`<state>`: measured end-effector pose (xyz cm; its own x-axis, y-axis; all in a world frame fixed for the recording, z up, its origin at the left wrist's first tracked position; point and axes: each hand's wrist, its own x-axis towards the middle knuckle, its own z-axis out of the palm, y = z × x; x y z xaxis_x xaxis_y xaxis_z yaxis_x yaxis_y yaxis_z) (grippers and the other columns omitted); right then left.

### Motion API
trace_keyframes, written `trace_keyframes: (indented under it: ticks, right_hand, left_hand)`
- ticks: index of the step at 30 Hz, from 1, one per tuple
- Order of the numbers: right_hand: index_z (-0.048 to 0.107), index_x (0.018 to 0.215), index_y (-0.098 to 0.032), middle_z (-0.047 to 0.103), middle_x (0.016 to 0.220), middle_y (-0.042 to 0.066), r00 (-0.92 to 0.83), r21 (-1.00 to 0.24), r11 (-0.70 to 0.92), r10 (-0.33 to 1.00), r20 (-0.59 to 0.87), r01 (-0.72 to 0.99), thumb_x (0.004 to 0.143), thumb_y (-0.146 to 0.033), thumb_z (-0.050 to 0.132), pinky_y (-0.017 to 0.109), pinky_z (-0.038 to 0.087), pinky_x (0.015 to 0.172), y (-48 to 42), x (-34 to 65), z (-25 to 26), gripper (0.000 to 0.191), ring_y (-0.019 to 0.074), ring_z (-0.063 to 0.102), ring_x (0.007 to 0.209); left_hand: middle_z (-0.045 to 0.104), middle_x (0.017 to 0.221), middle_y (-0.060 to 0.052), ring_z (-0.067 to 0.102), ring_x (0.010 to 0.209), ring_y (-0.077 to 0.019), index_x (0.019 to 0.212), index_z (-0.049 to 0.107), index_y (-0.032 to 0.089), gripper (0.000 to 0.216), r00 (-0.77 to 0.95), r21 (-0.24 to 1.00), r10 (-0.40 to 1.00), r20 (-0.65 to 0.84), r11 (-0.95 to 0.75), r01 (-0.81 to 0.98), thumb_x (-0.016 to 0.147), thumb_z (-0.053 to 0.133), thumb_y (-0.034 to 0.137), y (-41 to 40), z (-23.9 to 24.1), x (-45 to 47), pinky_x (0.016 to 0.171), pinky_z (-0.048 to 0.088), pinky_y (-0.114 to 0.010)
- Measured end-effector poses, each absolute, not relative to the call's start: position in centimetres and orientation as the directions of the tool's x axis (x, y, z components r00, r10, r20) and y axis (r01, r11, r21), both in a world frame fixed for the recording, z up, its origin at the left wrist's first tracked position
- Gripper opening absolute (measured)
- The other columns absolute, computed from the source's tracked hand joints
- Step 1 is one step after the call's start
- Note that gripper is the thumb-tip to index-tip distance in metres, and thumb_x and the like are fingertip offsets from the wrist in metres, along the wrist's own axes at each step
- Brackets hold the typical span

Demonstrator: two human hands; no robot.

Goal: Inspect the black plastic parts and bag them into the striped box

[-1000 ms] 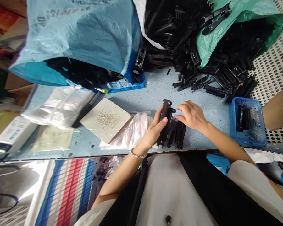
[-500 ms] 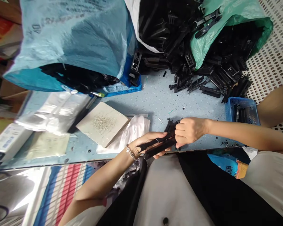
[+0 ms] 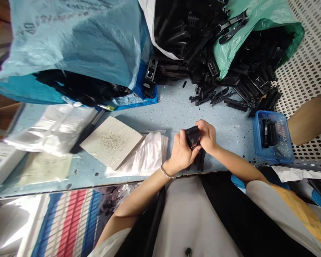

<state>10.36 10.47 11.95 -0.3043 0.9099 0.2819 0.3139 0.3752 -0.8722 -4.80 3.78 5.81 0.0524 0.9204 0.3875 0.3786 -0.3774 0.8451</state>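
Pale blue and speckled, the surface (image 3: 173, 110) carries all items. Blue plastic bag (image 3: 77, 43), containing dark contents: towards the far left corner. Heap of black parts (image 3: 243, 87): along the far edge, right of centre, beside a green bag (image 3: 223, 57). Square board (image 3: 118, 157), bearing a scatter of tiny pieces: left of centre, near the near edge. Blue basket (image 3: 276, 154), holding some black pieces: at the near right corner. Left hand (image 3: 179, 153) and right hand (image 3: 208, 136): fingers curled, both grasping one black piece (image 3: 193, 135) between them, near the middle of the near edge; more dark pieces (image 3: 200, 160) lie partly hidden just beside the hands.
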Motion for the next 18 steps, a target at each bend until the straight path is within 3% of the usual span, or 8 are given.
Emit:
trace_keyframes:
  ticks: [3,5,7,9,11,13,15,18]
  right_hand:
    - [0.042,0.067,-0.023,0.041,0.056,-0.004,-0.553,-0.971,0.046,0.828,-0.096,0.236,0.1,-0.075,0.025,0.028,0.036,0.05,9.6,10.5,13.2,0.064,0.0119,0.042,0.049]
    - [0.046,0.07,-0.022,0.041,0.055,-0.005,-0.636,-0.961,0.043,0.758,-0.147,0.273,0.099,-0.076,0.026,0.026,0.037,0.052,9.9,11.5,13.8,0.064,0.0107,0.042,0.049]
    - [0.052,0.081,-0.021,0.051,0.065,-0.002,-0.606,-0.913,0.232,0.795,-0.021,0.335,0.101,-0.073,0.028,0.026,0.04,0.058,10.6,12.6,14.0,0.061,0.0124,0.049,0.058]
    - [0.055,0.093,-0.021,0.06,0.08,0.003,-0.612,-0.762,0.496,0.772,0.169,0.416,0.101,-0.069,0.035,0.029,0.043,0.064,11.3,13.3,13.9,0.053,0.0168,0.056,0.073]
    - [0.055,0.092,-0.021,0.061,0.086,0.007,-0.675,-0.574,0.684,0.682,0.282,0.451,0.103,-0.062,0.04,0.032,0.043,0.066,11.7,13.5,13.6,0.045,0.0205,0.055,0.08]
    - [0.052,0.084,-0.022,0.059,0.082,0.006,-0.694,-0.503,0.736,0.645,0.319,0.453,0.105,-0.055,0.041,0.034,0.043,0.065,11.6,13.2,13.2,0.04,0.0211,0.053,0.077]
    - [0.049,0.081,-0.022,0.056,0.077,0.004,-0.646,-0.634,0.647,0.706,0.289,0.424,0.105,-0.053,0.039,0.033,0.042,0.063,11.0,12.6,12.7,0.04,0.0191,0.051,0.072]
    - [0.044,0.077,-0.023,0.046,0.065,-0.002,-0.539,-0.947,0.218,0.84,0.06,0.234,0.105,-0.06,0.033,0.027,0.037,0.052,10.3,11.8,11.9,0.047,0.0135,0.043,0.056]
  left_hand:
    - [0.062,0.123,-0.013,0.057,0.117,-0.0347,0.154,0.036,0.031,0.07,0.248,0.682,0.823,0.511,-0.563,0.466,0.092,0.065,0.045,5.8,3.9,-8.2,0.108,0.037,-0.061]
    - [0.06,0.132,-0.014,0.054,0.125,-0.035,0.157,0.033,0.032,0.071,0.319,0.721,0.834,0.449,-0.55,0.422,0.094,0.063,0.044,5.7,4.0,-9.6,0.111,0.035,-0.062]
    - [0.048,0.153,-0.015,0.042,0.143,-0.0358,0.163,0.021,0.03,0.076,0.287,0.865,0.903,0.319,-0.401,0.301,0.097,0.057,0.047,4.5,4.9,-9.7,0.119,0.031,-0.06]
    - [0.034,0.166,-0.01,0.029,0.154,-0.0338,0.164,0.017,0.029,0.073,0.228,0.975,0.961,0.159,-0.189,0.114,0.101,0.048,0.049,2.9,6.1,-8.8,0.125,0.026,-0.053]
    - [0.032,0.169,-0.005,0.026,0.156,-0.0322,0.163,0.024,0.03,0.067,0.206,0.999,0.978,0.024,-0.015,-0.042,0.103,0.043,0.052,1.6,7.2,-7.8,0.128,0.026,-0.048]
    - [0.035,0.168,-0.004,0.029,0.156,-0.0319,0.162,0.029,0.029,0.066,0.209,0.993,0.977,-0.042,0.063,-0.095,0.103,0.043,0.054,1.1,8.1,-7.0,0.127,0.028,-0.047]
    - [0.031,0.169,-0.007,0.028,0.156,-0.0331,0.163,0.024,0.026,0.072,0.189,1.0,0.982,0.001,0.003,-0.022,0.101,0.047,0.054,1.0,8.6,-6.5,0.128,0.027,-0.048]
    - [0.021,0.172,-0.015,0.022,0.157,-0.0362,0.166,0.01,0.019,0.09,0.164,0.963,0.977,0.138,-0.171,0.208,0.097,0.056,0.055,1.8,8.6,-6.3,0.128,0.024,-0.051]
